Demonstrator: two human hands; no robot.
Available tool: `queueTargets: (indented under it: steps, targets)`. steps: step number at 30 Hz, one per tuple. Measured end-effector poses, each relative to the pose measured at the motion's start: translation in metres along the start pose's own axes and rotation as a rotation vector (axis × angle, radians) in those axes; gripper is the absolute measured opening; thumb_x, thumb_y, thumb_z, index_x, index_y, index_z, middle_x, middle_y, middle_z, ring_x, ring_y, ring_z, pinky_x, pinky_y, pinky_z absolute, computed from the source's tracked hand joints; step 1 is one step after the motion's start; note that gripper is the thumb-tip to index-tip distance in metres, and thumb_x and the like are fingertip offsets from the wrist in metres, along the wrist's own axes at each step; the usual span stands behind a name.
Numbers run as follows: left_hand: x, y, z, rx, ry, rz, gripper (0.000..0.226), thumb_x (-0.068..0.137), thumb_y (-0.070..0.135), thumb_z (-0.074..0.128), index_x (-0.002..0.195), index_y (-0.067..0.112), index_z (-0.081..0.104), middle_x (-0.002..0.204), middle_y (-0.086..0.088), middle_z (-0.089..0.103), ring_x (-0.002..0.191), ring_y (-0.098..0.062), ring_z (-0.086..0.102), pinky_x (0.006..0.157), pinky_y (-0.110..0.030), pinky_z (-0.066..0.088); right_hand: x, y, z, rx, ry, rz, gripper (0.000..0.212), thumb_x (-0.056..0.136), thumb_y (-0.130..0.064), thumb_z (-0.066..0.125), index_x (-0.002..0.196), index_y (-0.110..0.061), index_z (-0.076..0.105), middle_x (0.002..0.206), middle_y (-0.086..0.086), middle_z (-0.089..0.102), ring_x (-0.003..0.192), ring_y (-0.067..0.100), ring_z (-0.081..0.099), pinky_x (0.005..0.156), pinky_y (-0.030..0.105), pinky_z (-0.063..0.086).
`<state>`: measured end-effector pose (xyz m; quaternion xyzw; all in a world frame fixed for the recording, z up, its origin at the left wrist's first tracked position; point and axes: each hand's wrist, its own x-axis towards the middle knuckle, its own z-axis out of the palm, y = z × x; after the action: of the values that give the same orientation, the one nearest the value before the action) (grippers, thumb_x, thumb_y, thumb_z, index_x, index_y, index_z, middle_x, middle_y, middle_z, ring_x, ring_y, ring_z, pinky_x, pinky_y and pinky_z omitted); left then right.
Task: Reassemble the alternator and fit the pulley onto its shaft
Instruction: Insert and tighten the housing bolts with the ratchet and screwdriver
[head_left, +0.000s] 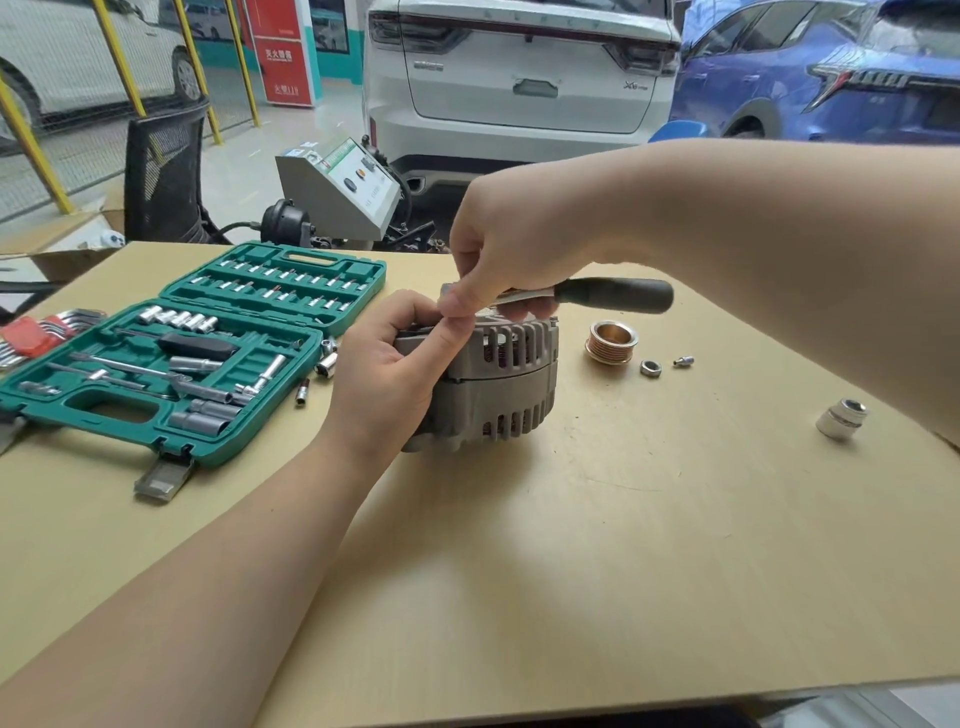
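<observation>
Now the tan table (597, 545) is taken in first, with the open green socket case (171, 364) lying well to the left of the alternator (498, 384). The alternator itself is stood near the table's middle, its shaft axis judged roughly upright, its grey ribbed housing seen side-on. It is steadied by the left hand (389, 374), whose fingers are curled round the housing's left flank and upper edge. Directly above the alternator, a ratchet (597, 296) is gripped by the right hand (509, 249), fingers closed over the head end, the black handle pointed away to the right (what the head is seated on is hidden by the fingers). Just right of the alternator the pulley (612, 340) is left lying on the table, with a nut (650, 368) and a small bolt (683, 360) beyond it. A loose socket (841, 418) is seen farther right. The right hand is judged the nearer one for the pulley.
</observation>
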<state>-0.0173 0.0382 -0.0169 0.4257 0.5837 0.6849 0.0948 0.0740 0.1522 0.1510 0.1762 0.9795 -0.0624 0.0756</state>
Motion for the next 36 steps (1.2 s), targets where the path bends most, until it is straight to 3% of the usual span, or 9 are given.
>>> queueTargets:
  steps: [3, 8, 10, 12, 16, 22, 28, 32, 36]
  targets:
    - [-0.001, 0.0, 0.0, -0.01, -0.012, 0.007, 0.039, 0.097, 0.054, 0.07, 0.097, 0.016, 0.073, 0.092, -0.007, 0.07, 0.085, -0.015, 0.065, 0.069, -0.024, 0.053, 0.0, -0.004, 0.001, 0.002, 0.017, 0.032, 0.044, 0.093, -0.054, 0.072, 0.085, -0.01, 0.071, 0.06, 0.001, 0.074, 0.048, 0.017, 0.069, 0.066, 0.033, 0.06]
    - [-0.001, 0.001, 0.001, -0.007, -0.01, -0.016, 0.026, 0.099, 0.048, 0.073, 0.087, 0.025, 0.071, 0.088, 0.001, 0.073, 0.085, -0.013, 0.07, 0.067, -0.024, 0.056, -0.009, -0.004, -0.007, -0.126, 0.036, -0.035, 0.019, 0.092, -0.053, 0.073, 0.102, -0.038, 0.077, 0.078, -0.017, 0.072, 0.072, 0.0, 0.064, 0.067, 0.025, 0.048]
    - [0.0, 0.001, 0.0, -0.013, -0.007, -0.008, 0.025, 0.1, 0.047, 0.072, 0.086, 0.026, 0.072, 0.086, 0.004, 0.072, 0.084, -0.01, 0.069, 0.067, -0.021, 0.054, -0.007, -0.003, -0.007, -0.092, 0.038, -0.019, 0.022, 0.09, -0.053, 0.076, 0.104, -0.036, 0.078, 0.084, -0.018, 0.071, 0.078, 0.001, 0.065, 0.067, 0.025, 0.047]
    - [0.0, 0.001, 0.0, 0.014, 0.003, 0.025, 0.029, 0.101, 0.049, 0.071, 0.086, 0.024, 0.072, 0.084, 0.006, 0.069, 0.081, -0.008, 0.065, 0.066, -0.019, 0.05, -0.002, -0.002, -0.006, 0.047, 0.012, 0.054, 0.03, 0.087, -0.05, 0.082, 0.092, -0.021, 0.076, 0.069, -0.009, 0.076, 0.069, 0.012, 0.075, 0.061, 0.026, 0.053]
    - [-0.001, -0.002, 0.0, -0.018, 0.002, 0.005, 0.021, 0.095, 0.047, 0.076, 0.096, 0.026, 0.077, 0.088, 0.007, 0.073, 0.084, -0.008, 0.068, 0.068, -0.019, 0.052, 0.003, -0.002, -0.002, 0.065, 0.064, 0.071, 0.038, 0.088, -0.044, 0.082, 0.073, -0.019, 0.057, 0.043, -0.014, 0.062, 0.041, 0.007, 0.062, 0.04, 0.015, 0.042]
    - [0.0, -0.001, 0.001, -0.037, 0.015, -0.012, 0.027, 0.095, 0.051, 0.077, 0.084, 0.026, 0.073, 0.084, 0.003, 0.072, 0.081, -0.012, 0.067, 0.066, -0.022, 0.052, -0.006, -0.005, -0.007, -0.042, 0.052, -0.007, 0.034, 0.086, -0.041, 0.08, 0.111, -0.02, 0.073, 0.08, -0.007, 0.068, 0.057, 0.006, 0.06, 0.053, 0.021, 0.041]
    - [0.0, -0.004, 0.001, -0.027, 0.007, 0.0, 0.025, 0.094, 0.047, 0.078, 0.101, 0.023, 0.077, 0.091, 0.007, 0.074, 0.087, -0.01, 0.069, 0.069, -0.021, 0.053, 0.01, 0.002, -0.001, -0.073, 0.106, 0.022, 0.03, 0.081, -0.051, 0.081, 0.073, -0.025, 0.069, 0.049, -0.018, 0.065, 0.035, -0.003, 0.056, 0.029, 0.009, 0.032]
    - [0.0, -0.004, 0.002, -0.03, 0.02, 0.006, 0.023, 0.093, 0.048, 0.078, 0.093, 0.025, 0.077, 0.086, 0.007, 0.074, 0.083, -0.009, 0.067, 0.068, -0.018, 0.05, 0.007, 0.003, 0.0, -0.089, 0.113, -0.021, 0.028, 0.08, -0.053, 0.079, 0.087, -0.026, 0.078, 0.067, -0.011, 0.075, 0.043, -0.004, 0.06, 0.034, 0.01, 0.036]
    - [0.0, -0.003, 0.002, -0.024, 0.021, 0.01, 0.023, 0.095, 0.048, 0.078, 0.086, 0.027, 0.075, 0.084, 0.006, 0.073, 0.081, -0.01, 0.068, 0.066, -0.02, 0.052, 0.0, 0.003, -0.003, -0.103, 0.072, -0.061, 0.034, 0.082, -0.056, 0.072, 0.101, -0.029, 0.08, 0.086, -0.006, 0.079, 0.055, -0.001, 0.06, 0.056, 0.02, 0.042]
